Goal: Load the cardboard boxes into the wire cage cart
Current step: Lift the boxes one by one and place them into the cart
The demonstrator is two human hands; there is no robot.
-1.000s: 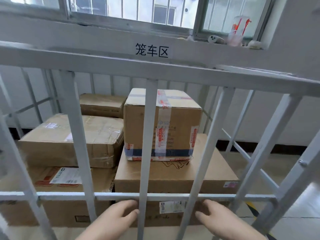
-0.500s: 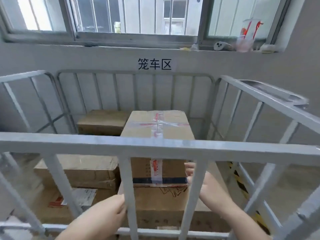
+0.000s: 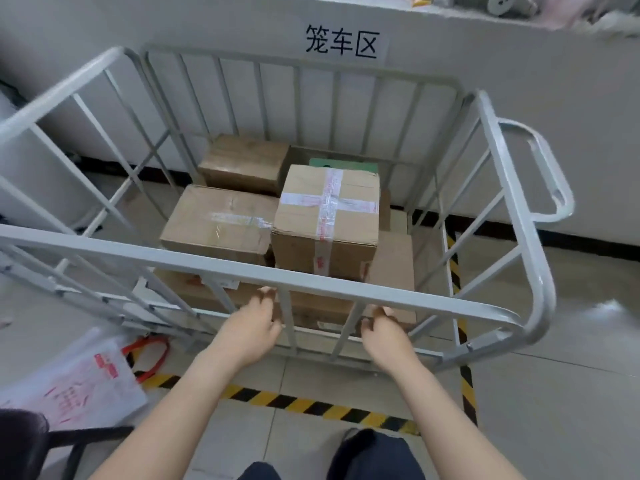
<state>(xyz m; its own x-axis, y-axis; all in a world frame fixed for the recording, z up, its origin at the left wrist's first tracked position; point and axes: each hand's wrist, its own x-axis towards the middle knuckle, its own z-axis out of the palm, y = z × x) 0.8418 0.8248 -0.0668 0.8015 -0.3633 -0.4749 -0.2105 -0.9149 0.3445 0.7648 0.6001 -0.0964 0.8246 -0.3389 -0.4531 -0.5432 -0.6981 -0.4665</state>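
The grey wire cage cart (image 3: 349,289) stands against the white wall and holds several cardboard boxes. A cube-shaped box crossed with white and red tape (image 3: 325,220) sits on top of a wide flat box (image 3: 394,268). Left of it lies a long box with clear tape (image 3: 218,220), and a smaller box (image 3: 244,162) rests at the back. My left hand (image 3: 254,323) and my right hand (image 3: 384,332) hover just outside the cart's front bars, below the top rail. Their fingers are loosely curled and hold nothing.
Yellow-black hazard tape (image 3: 311,405) marks the floor around the cart. A white plastic bag with red print (image 3: 79,382) and an orange-handled tool (image 3: 149,355) lie at the front left. A handle loop (image 3: 550,174) sticks out on the cart's right side. A dark chair (image 3: 31,441) is bottom left.
My view rose from behind the front bars to above the cart. Both hands drew back from the boxes inside to outside the front bars.
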